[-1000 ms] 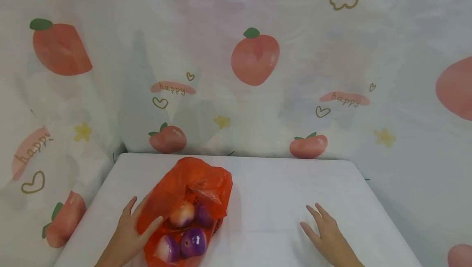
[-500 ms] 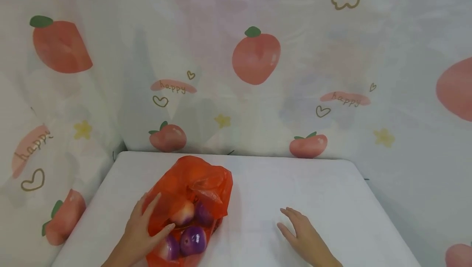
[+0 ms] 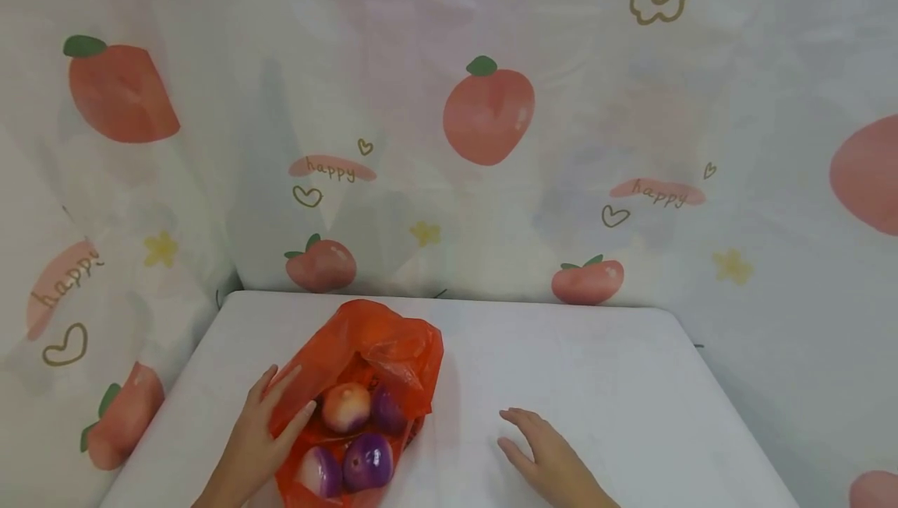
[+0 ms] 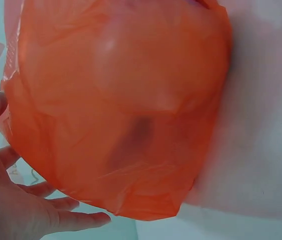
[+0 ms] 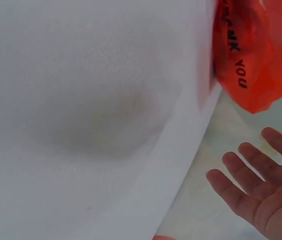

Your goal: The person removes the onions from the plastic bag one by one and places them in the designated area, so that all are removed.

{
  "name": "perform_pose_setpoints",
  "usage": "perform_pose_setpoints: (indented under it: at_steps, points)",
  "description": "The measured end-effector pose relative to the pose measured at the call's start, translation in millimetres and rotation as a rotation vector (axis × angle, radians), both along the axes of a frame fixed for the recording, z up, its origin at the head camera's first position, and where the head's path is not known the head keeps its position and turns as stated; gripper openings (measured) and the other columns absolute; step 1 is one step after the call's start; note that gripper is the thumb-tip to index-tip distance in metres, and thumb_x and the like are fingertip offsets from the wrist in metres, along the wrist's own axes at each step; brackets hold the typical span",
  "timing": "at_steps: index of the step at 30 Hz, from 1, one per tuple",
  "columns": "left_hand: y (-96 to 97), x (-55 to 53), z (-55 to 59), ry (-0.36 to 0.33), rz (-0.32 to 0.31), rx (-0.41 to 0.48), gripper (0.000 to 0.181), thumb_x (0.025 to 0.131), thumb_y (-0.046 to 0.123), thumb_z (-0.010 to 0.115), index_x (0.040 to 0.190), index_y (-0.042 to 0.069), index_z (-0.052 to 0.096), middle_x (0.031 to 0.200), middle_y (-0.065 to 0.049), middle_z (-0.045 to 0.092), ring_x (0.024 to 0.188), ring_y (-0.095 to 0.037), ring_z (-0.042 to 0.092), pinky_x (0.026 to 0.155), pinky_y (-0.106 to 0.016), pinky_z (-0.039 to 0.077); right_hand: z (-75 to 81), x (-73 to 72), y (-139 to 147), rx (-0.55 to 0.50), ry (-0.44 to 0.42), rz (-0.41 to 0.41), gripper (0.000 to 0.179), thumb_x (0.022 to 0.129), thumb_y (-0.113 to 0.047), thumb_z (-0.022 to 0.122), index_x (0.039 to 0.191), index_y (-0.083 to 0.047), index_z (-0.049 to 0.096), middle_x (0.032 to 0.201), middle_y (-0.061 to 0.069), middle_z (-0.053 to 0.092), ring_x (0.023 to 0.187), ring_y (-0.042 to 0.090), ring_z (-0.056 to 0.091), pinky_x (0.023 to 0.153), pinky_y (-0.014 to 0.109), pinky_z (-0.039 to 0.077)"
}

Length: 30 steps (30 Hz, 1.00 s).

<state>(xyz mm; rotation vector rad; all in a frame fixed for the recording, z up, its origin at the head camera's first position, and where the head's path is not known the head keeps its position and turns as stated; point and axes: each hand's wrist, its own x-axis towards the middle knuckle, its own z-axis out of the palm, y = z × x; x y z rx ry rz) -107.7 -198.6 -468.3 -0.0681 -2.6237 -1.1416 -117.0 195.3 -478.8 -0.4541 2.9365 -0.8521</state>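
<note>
A red-orange plastic bag [image 3: 333,356] stands on the left half of the table, its mouth facing the person. Several glossy purple-and-cream onions [image 3: 368,461] show inside it. My left hand [image 3: 256,434] is at the bag's left edge with fingers spread and thumb apart. In the left wrist view, the fingertips [image 4: 96,219] reach past the edge of the bag's orange film. To the right of the bag, my right hand [image 3: 550,457] hovers over the table, holding nothing. Its fingers [image 5: 235,197] are spread in the right wrist view, a gap away from the printed bag side [image 5: 245,60].
The white table [image 3: 596,360] has a rounded back edge and reaches to both sides. Behind it and at the left hangs a pale curtain [image 3: 414,87] printed with peaches, flowers and words.
My right hand has moved left toward the bag. My left hand went rightward over the bag's edge, then drew back slightly left. The bag and onions stay in place.
</note>
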Motion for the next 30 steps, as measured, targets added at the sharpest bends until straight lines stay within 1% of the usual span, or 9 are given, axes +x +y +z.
perform_pose_setpoints:
  at_steps: [4,7,9,13,16,19,23,26,30]
  points:
    - [0.4,0.3,1.8,-0.038,0.013,0.01,0.057,0.092,0.036,0.062,0.139,0.009,0.046,0.14,-0.027,0.031,0.125,-0.047,0.033,0.093,-0.069,0.029,2.8,-1.4,-5.7,-0.023,-0.022,0.03,0.063,0.09,-0.061,0.047,0.125,-0.011,0.057,0.124,0.006,0.056,0.117,0.027,0.051,0.095,0.049,0.041]
    - [1.6,0.5,1.4,-0.077,0.038,0.021,0.06,0.093,0.04,0.058,0.143,0.01,0.04,0.141,-0.028,0.031,0.126,-0.048,0.032,0.093,-0.068,0.028,3.7,-2.1,-9.3,-0.053,0.005,0.035,0.06,0.089,-0.059,0.051,0.125,-0.012,0.056,0.123,0.002,0.057,0.116,0.024,0.052,0.094,0.047,0.043]
    - [2.7,0.9,1.0,-0.112,0.053,0.028,0.062,0.094,0.043,0.054,0.145,0.012,0.037,0.141,-0.028,0.03,0.126,-0.048,0.031,0.093,-0.068,0.027,4.3,-2.3,-12.5,-0.063,-0.003,0.037,0.058,0.088,-0.058,0.054,0.126,-0.014,0.056,0.123,0.0,0.057,0.115,0.023,0.052,0.094,0.047,0.044]
    - [4.7,1.3,0.4,-0.148,0.058,0.036,0.061,0.095,0.046,0.051,0.144,0.013,0.039,0.142,-0.026,0.03,0.126,-0.048,0.031,0.094,-0.067,0.027,5.3,-2.0,-20.2,-0.079,-0.052,0.061,0.055,0.087,-0.055,0.058,0.126,-0.016,0.056,0.123,0.001,0.057,0.114,0.025,0.052,0.092,0.048,0.044]
    - [6.1,0.7,0.0,-0.145,0.05,0.038,0.057,0.096,0.044,0.05,0.141,0.01,0.043,0.143,-0.024,0.031,0.127,-0.045,0.031,0.096,-0.066,0.027,6.2,-1.1,-26.6,-0.108,-0.089,0.069,0.054,0.087,-0.053,0.059,0.127,-0.016,0.056,0.124,0.002,0.057,0.114,0.026,0.052,0.092,0.049,0.044]
    - [7.4,0.2,0.5,-0.179,0.045,0.031,0.055,0.097,0.044,0.047,0.139,0.008,0.045,0.144,-0.023,0.03,0.129,-0.045,0.029,0.098,-0.066,0.024,6.9,0.7,-32.1,-0.138,-0.151,0.056,0.056,0.086,-0.054,0.06,0.128,-0.016,0.055,0.125,0.003,0.056,0.114,0.027,0.052,0.091,0.052,0.044]
    - [7.8,-0.6,1.4,-0.231,0.044,0.03,0.055,0.099,0.044,0.043,0.138,0.007,0.047,0.144,-0.024,0.03,0.13,-0.045,0.027,0.1,-0.065,0.022,6.7,3.1,-36.8,-0.155,-0.184,0.073,0.055,0.087,-0.051,0.061,0.128,-0.016,0.055,0.125,0.004,0.056,0.114,0.027,0.051,0.091,0.052,0.043]
    - [7.1,-1.5,0.0,-0.215,0.037,0.039,0.052,0.099,0.043,0.043,0.136,0.007,0.05,0.142,-0.023,0.034,0.129,-0.044,0.029,0.1,-0.065,0.022,7.4,3.2,-40.1,-0.142,-0.168,0.108,0.052,0.088,-0.05,0.06,0.128,-0.017,0.055,0.125,0.001,0.056,0.114,0.025,0.051,0.092,0.05,0.044]
    - [7.1,-2.8,-2.2,-0.16,0.024,0.043,0.049,0.099,0.042,0.044,0.133,0.008,0.053,0.138,-0.023,0.04,0.127,-0.043,0.034,0.099,-0.065,0.025,13.0,0.8,-45.7,-0.125,-0.176,0.118,0.051,0.087,-0.052,0.06,0.128,-0.021,0.055,0.125,-0.002,0.056,0.114,0.023,0.051,0.092,0.05,0.044]
